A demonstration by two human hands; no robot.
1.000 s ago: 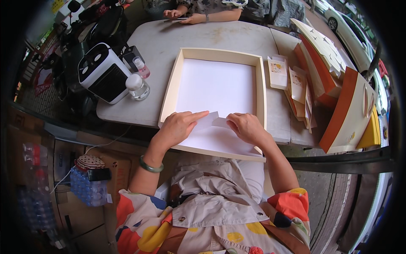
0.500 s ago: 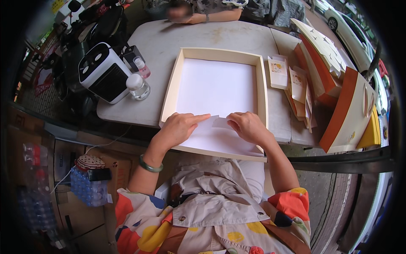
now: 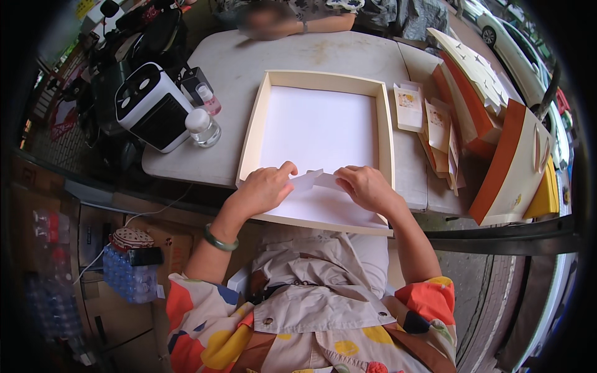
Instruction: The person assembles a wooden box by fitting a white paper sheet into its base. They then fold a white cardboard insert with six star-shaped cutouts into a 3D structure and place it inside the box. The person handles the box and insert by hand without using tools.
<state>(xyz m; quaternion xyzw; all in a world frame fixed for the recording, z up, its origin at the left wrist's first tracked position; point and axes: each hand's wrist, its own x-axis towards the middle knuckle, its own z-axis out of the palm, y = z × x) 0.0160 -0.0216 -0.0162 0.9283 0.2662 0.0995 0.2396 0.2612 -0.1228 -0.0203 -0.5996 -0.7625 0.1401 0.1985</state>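
A shallow cream tray (image 3: 385, 140) with a white bottom lies before me, its near end jutting past the table's edge. Over its near half, both hands are at a small folded piece of white card (image 3: 303, 183), its flaps sticking up in the middle. My left hand (image 3: 262, 189) is closed at the card's left end, forefinger bent and raised. At the right end, my right hand (image 3: 368, 188) pinches the card between thumb and fingers. The gripped edges are hidden behind the fingers.
Small printed card boxes (image 3: 409, 107) and orange-and-cream bags (image 3: 513, 168) stand along the table's right side. To the left are a white-and-black appliance (image 3: 155, 107), a clear jar (image 3: 204, 128) and a pink bottle (image 3: 209, 99). Another person's forearm (image 3: 326, 23) rests at the far edge.
My left forefinger, stretched out along the card before, has bent and drawn back to the left, showing more of the card. My right hand has barely moved.
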